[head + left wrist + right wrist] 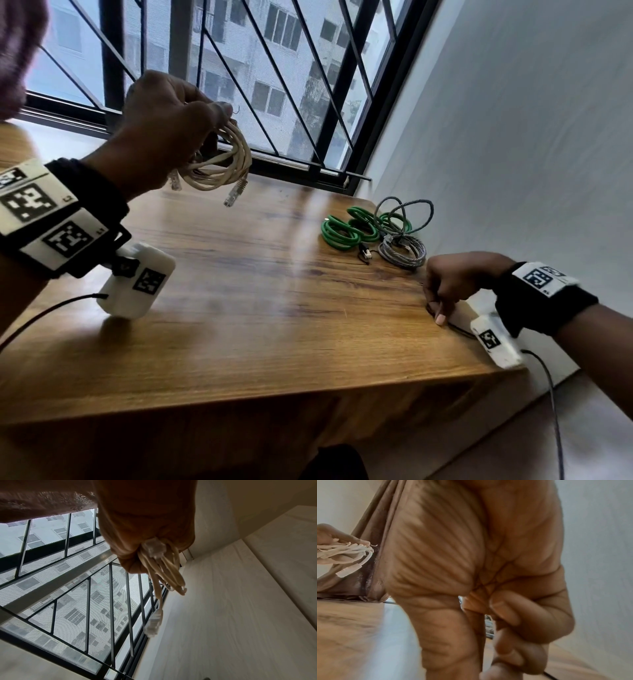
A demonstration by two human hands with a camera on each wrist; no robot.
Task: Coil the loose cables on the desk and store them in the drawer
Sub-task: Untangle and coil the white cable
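Observation:
My left hand (171,126) is raised above the wooden desk (257,325) and grips a coiled white network cable (222,164). The coil hangs below the fist with both clear plugs dangling, seen close in the left wrist view as white cable (164,573) under my left hand (145,531). My right hand (448,281) is at the desk's right edge with its fingers curled down. It appears to pinch a thin black cable (459,329) lying along that edge. In the right wrist view my right hand (513,615) fills the picture, thumb against curled fingers. No drawer is in view.
A coiled green cable (352,229) and a coiled grey braided cable (404,250) lie together at the desk's far right, with a small black plug (364,255) beside them. A barred window (274,85) runs behind the desk. A white wall (513,137) stands to the right.

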